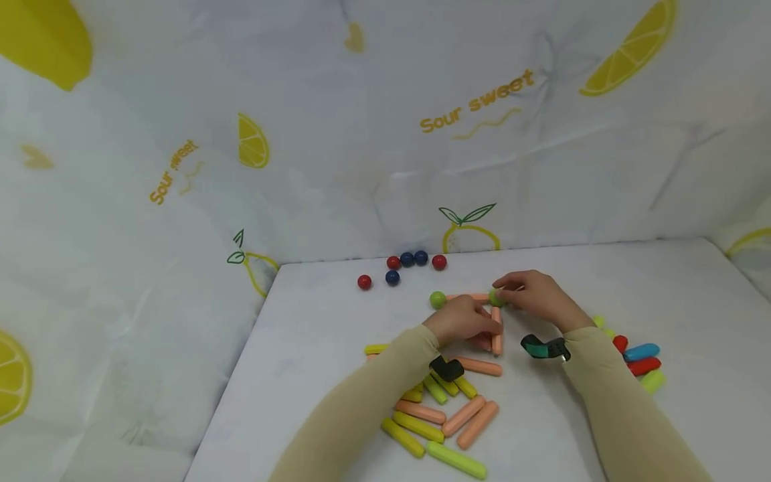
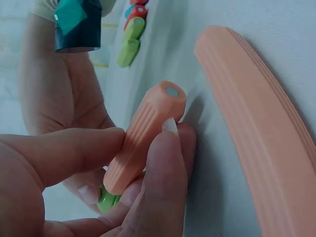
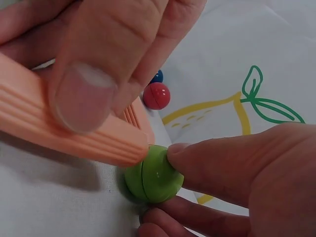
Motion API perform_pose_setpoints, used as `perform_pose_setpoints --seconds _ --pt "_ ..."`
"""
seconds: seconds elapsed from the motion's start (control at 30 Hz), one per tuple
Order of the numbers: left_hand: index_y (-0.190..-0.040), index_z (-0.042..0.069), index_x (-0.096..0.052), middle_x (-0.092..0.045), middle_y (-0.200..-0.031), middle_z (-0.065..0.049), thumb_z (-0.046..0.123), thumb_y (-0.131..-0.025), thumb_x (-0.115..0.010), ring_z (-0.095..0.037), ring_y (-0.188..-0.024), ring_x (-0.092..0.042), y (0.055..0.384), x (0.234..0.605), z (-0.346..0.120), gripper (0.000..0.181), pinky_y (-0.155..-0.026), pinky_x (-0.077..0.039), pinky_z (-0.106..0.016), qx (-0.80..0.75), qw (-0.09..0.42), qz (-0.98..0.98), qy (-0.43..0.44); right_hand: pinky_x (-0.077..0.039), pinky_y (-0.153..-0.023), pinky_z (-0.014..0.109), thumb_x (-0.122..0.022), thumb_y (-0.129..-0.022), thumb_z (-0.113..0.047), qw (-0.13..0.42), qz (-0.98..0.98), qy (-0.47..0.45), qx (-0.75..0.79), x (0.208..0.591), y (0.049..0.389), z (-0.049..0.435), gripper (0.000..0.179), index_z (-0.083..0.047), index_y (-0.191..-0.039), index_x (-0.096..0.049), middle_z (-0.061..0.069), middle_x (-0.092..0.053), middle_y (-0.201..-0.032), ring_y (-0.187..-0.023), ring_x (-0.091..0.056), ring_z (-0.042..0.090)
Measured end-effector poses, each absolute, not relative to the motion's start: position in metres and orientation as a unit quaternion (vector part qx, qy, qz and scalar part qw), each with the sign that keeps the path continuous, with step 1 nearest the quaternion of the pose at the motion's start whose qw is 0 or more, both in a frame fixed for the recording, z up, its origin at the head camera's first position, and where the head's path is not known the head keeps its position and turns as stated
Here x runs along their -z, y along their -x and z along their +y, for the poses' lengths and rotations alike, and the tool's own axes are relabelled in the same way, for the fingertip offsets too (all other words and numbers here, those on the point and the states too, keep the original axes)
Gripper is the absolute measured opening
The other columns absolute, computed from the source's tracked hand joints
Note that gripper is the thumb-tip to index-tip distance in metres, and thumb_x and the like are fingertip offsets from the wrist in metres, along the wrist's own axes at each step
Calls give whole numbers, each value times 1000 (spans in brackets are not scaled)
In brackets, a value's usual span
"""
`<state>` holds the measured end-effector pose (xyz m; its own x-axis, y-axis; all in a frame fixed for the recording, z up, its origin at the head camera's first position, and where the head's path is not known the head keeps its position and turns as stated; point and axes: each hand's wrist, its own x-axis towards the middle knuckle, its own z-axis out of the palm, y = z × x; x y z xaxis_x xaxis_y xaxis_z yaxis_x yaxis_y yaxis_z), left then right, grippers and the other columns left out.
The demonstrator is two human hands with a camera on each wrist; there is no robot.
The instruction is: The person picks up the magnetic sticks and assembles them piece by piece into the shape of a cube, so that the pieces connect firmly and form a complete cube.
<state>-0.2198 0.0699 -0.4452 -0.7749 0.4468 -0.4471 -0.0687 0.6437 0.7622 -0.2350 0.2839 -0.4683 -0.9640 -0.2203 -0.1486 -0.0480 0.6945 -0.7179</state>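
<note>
My left hand (image 1: 462, 320) pinches a salmon-orange ridged stick (image 2: 143, 133) between thumb and fingers. One end of that stick shows a small metallic disc in the left wrist view. Its other end meets a green ball (image 3: 160, 180), which my right hand (image 1: 536, 294) holds between thumb and fingers. A second orange stick (image 1: 472, 297) runs leftward from the same ball to another green ball (image 1: 438, 299). The two sticks form a corner at the held ball. Close to my left hand, one more orange stick (image 1: 482, 366) lies on the table.
Red balls (image 1: 364, 282) and blue balls (image 1: 393, 278) sit toward the back of the white table (image 1: 301, 335). Yellow, orange and green sticks (image 1: 456, 460) lie scattered in front. Beside my right forearm are red, blue (image 1: 642, 352) and green pieces. A lemon-print cloth (image 1: 337, 187) hangs behind.
</note>
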Motion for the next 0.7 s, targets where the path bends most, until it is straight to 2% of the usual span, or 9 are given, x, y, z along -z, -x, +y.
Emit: perform_pose_setpoints --seconds 0.33,0.53,0.7 --pt "-72 10 -78 -72 -63 -4 32 -96 -80 -14 -64 -69 226 456 82 32 -67 -43 -23 -411 286 861 -84 -57 -84 40 -65 -105 -31 106 921 77 366 467 235 280 40 -5 -135 -73 20 -76 -127 -102 -71 27" --pt "-88 17 -78 -76 -77 -1 40 -100 -76 -12 -71 -68 216 450 72 25 -69 -47 -24 -377 281 876 -110 -57 -81 36 -68 -105 -32 110 918 72 374 467 234 281 40 -5 -134 -73 20 -76 -125 -102 -72 26" --pt "-101 23 -78 -73 -90 12 41 -91 -87 -7 -77 -63 198 437 51 22 -69 -51 -23 -220 280 913 -201 -57 -82 38 -72 -102 -39 108 919 61 373 465 233 279 46 -6 -133 -73 20 -74 -126 -103 -72 28"
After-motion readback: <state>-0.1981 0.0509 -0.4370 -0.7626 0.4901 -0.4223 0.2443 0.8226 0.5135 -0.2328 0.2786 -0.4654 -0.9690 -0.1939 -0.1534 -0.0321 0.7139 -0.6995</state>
